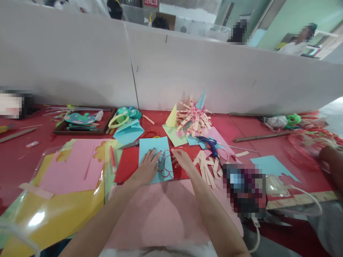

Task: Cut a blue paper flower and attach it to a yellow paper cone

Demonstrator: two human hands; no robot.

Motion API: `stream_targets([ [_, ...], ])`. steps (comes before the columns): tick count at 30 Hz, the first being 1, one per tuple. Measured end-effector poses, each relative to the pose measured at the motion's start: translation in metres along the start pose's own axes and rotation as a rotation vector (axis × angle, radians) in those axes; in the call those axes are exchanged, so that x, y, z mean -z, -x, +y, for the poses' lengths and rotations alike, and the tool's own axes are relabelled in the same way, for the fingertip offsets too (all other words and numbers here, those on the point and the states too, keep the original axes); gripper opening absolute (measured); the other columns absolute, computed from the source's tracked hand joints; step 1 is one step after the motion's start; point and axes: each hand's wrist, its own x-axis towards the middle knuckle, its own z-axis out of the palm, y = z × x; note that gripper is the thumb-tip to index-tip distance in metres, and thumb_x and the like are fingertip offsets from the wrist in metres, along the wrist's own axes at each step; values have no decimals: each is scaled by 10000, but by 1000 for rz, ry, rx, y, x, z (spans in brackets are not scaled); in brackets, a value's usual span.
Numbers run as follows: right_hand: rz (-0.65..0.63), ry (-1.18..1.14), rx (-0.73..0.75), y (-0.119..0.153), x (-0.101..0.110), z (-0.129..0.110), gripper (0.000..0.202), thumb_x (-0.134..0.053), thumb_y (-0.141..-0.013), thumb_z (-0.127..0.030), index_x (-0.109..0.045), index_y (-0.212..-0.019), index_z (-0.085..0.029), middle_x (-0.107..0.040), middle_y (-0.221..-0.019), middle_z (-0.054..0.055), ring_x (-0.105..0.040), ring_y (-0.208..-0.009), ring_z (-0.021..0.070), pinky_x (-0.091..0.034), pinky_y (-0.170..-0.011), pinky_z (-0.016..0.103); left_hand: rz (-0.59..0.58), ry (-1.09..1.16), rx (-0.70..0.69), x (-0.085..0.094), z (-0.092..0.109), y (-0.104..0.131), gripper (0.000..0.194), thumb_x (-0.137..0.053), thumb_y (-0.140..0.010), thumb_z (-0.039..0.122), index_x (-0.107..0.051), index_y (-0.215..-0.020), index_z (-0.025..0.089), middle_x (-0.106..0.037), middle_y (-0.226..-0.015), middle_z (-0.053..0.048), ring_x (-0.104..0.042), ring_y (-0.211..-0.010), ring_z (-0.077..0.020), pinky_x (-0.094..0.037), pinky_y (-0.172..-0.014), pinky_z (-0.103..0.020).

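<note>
A light blue sheet of paper (147, 144) lies on a larger red sheet (125, 164). A red flower outline (166, 165) is drawn on the right part of the blue paper. My left hand (149, 161) lies flat on the blue paper with its fingers spread, just left of the drawing. My right hand (182, 159) is at the paper's right edge, over the red sheet. Its fingers point left and are slightly bent, with nothing visible in them. Scissors (131, 144) lie partly hidden behind the blue paper's upper left corner.
Pink and yellow paper sheets (75, 171) and a red pen (112, 159) lie left. Beyond stand a yellow cone (172, 117) and a strip-covered ornament (195, 116). A blue glue gun (211, 145) and paper strips (206, 167) are right. Another person's hand (331, 160) is far right.
</note>
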Motion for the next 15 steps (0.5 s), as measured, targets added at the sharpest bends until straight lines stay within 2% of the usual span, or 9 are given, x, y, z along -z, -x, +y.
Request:
stream_targets([
  [2,-70,99,11,-4,-1,0,235,-518,-810,-405,-560,-805,-174,-569,-505,-25,-514,-375,101,-351,-328,183,-22,32,-81,2,-7,-3,571,-369,-839,166,-276,-1401,203,-228,-1515,-94,-137,-1403,-244,-233,-1113,-459],
  [5,-118,201,76,-7,-3,4,265,-501,-823,-412,-510,-685,-187,-412,-336,-83,-398,-278,77,-265,-328,172,-45,68,-115,9,-12,-4,574,-375,-843,187,-264,-1406,200,-255,-1508,-76,-161,-1401,-220,-237,-1120,-438],
  [7,-140,185,149,-8,-3,8,317,-494,-824,-424,-449,-608,-197,-365,-325,-94,-373,-282,63,-254,-349,168,-46,87,-126,12,-11,-3,556,-362,-854,198,-272,-1403,212,-282,-1497,-69,-197,-1393,-206,-248,-1118,-430],
  [10,-167,133,201,-9,-1,14,351,-495,-816,-434,-396,-573,-201,-399,-368,-87,-382,-307,55,-261,-363,169,-31,118,-123,14,-7,-3,528,-354,-859,197,-315,-1384,223,-329,-1477,-61,-248,-1377,-196,-250,-1120,-424],
  [12,-180,96,199,-9,1,14,351,-500,-808,-437,-390,-571,-203,-427,-391,-81,-385,-311,57,-263,-358,175,44,144,-79,12,-7,-3,501,-365,-862,218,-353,-1364,226,-345,-1468,-61,-249,-1377,-210,-229,-1123,-455],
  [15,-114,-7,208,-9,5,11,354,-511,-791,-469,-390,-583,-210,-389,-375,-94,-363,-291,61,-244,-336,186,272,219,45,11,-10,-3,472,-401,-868,305,-394,-1332,222,-372,-1450,-82,-241,-1378,-245,-197,-1117,-515],
])
